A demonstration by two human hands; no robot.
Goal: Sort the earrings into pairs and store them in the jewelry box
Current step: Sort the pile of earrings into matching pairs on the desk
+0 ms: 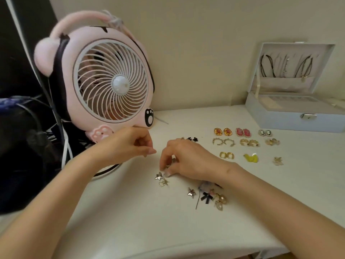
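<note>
Overhead, a person's two bare hands work above a white table (130, 212) strewn with earrings. The right hand (186, 159) curls downward, its fingertips (167, 173) pinched together on small silver pieces at the table surface, touching a silver star earring (158, 177) that lies beside a pearl-ringed star (164, 182). Exactly which piece the right grip has hold of cannot be told. The left hand (130, 143) hovers just beside it, loosely curled with thumb and forefinger nearly meeting; whether anything sits in that grip cannot be told.

Near the right wrist lies an unsorted cluster: another silver star (191, 192), a black bow (206, 197) and gold-and-pearl pieces (221, 200).

Farther right, sorted pairs lie in rows: two red-and-gold ovals (222, 131), two pink ovals (243, 132), two small cameos (265, 132), two spiked hoops (224, 142), two gold hoops (249, 143), a pale gold pair (272, 142), two squarish gold hoops (226, 155), a yellow pair (251, 158) and a small clear piece (277, 160). Small black pieces (192, 138) sit just beyond the right hand.

At the table's far right corner stands the pale blue jewelry box (280, 120), lid raised, necklaces (285, 67) hanging inside the lid. A pink fan (110, 81) with plush ears stands at the left, against the wall.
</note>
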